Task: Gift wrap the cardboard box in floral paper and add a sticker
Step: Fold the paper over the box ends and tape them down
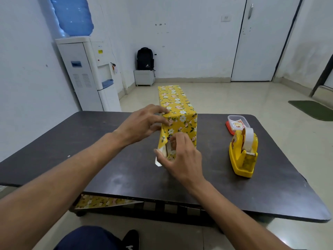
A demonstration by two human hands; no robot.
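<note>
The cardboard box (182, 121), standing in the middle of the worktop (108, 159), seems stiff and probably light, but its floral paper (173, 98) looks thin and easy to crease, so the left hand (142, 123) presses spread fingers (160, 110) on the near top corner while the right hand (183, 157) pinches the loose flap (159, 162) below

At your 10 o'clock you had a white water dispenser (86, 73) topped by 1 blue bottle (72, 15). At 12, a black backpack (145, 58) sat on a small white cabinet (144, 77). A green mat (312, 110) lay at 2.
</note>
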